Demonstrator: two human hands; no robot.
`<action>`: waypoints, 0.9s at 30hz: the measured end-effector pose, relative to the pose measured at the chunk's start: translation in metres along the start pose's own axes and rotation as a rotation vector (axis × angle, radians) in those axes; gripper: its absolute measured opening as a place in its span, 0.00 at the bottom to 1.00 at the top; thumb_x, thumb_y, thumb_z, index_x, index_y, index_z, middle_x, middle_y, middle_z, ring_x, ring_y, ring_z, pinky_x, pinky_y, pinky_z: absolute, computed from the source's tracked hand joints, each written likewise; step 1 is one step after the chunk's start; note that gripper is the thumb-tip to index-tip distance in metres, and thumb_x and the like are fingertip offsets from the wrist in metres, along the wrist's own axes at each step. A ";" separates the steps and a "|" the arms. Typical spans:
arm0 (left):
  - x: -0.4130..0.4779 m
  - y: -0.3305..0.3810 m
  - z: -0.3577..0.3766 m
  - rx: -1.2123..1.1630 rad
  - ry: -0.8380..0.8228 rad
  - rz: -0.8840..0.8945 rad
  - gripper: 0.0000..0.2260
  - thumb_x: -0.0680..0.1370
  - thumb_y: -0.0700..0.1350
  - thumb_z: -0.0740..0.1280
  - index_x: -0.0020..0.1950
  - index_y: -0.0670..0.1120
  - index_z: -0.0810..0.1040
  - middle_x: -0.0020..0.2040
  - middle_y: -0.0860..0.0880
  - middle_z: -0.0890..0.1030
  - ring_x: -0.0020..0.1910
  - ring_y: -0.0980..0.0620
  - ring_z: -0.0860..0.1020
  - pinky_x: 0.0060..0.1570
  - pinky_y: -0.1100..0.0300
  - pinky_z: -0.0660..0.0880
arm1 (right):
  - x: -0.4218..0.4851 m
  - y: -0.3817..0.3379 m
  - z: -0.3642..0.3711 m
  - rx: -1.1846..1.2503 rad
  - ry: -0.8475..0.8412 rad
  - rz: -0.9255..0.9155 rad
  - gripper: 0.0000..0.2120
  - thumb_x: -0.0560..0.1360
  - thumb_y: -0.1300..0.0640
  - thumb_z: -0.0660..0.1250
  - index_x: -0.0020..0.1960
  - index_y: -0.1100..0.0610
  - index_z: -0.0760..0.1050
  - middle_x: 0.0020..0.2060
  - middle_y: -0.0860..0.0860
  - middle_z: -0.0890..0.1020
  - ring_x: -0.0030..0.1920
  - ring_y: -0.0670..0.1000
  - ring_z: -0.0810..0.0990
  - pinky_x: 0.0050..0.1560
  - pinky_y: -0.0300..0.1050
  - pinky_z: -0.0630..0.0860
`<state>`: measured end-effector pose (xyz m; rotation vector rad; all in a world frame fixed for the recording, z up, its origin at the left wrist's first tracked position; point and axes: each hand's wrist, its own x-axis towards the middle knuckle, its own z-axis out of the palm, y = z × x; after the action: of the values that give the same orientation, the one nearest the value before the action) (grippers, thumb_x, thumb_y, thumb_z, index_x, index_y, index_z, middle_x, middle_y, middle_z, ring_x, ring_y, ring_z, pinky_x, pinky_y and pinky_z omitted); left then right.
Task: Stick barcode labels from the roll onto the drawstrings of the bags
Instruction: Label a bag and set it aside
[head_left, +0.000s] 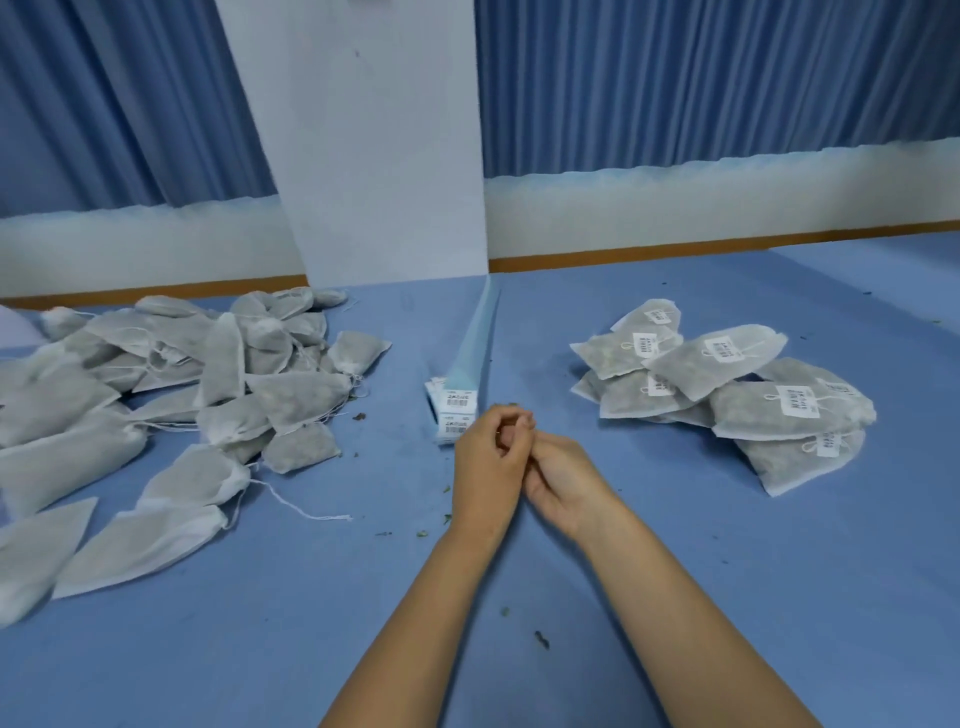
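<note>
Barcode labels (460, 400) on their strip (480, 338) lie just beyond the left hand (485, 462) and right hand (563, 480), fingers curled together, perhaps pinching a label, too small to tell. The strip runs lengthwise toward the wall (384, 156); unlabelled bags (182, 395) lie leftward, nearer the left hand.
</note>
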<state>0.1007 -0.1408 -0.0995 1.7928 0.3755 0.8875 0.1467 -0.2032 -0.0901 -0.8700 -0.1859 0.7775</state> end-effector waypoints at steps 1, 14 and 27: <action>0.002 -0.004 -0.013 0.030 0.021 0.006 0.07 0.78 0.40 0.66 0.46 0.52 0.80 0.44 0.54 0.84 0.45 0.58 0.81 0.49 0.60 0.78 | 0.003 0.007 0.009 -0.035 -0.027 0.012 0.09 0.76 0.70 0.60 0.45 0.66 0.79 0.38 0.58 0.83 0.39 0.50 0.83 0.42 0.38 0.79; 0.049 -0.067 -0.159 1.091 0.313 -0.406 0.17 0.77 0.43 0.69 0.65 0.43 0.73 0.63 0.39 0.71 0.62 0.39 0.69 0.58 0.51 0.67 | 0.025 0.060 0.048 -0.895 -0.135 -0.024 0.09 0.76 0.68 0.63 0.39 0.61 0.76 0.36 0.56 0.81 0.30 0.48 0.77 0.32 0.38 0.76; 0.050 -0.021 -0.159 -0.040 0.197 -0.415 0.06 0.79 0.46 0.63 0.47 0.55 0.79 0.42 0.54 0.80 0.41 0.58 0.77 0.44 0.63 0.74 | 0.021 0.065 0.052 -1.063 -0.113 -0.422 0.30 0.70 0.58 0.74 0.66 0.47 0.63 0.59 0.40 0.71 0.53 0.37 0.69 0.54 0.26 0.65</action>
<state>0.0231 0.0059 -0.0711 1.5163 0.8180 0.7679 0.1034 -0.1312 -0.1081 -1.7089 -0.9055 0.2821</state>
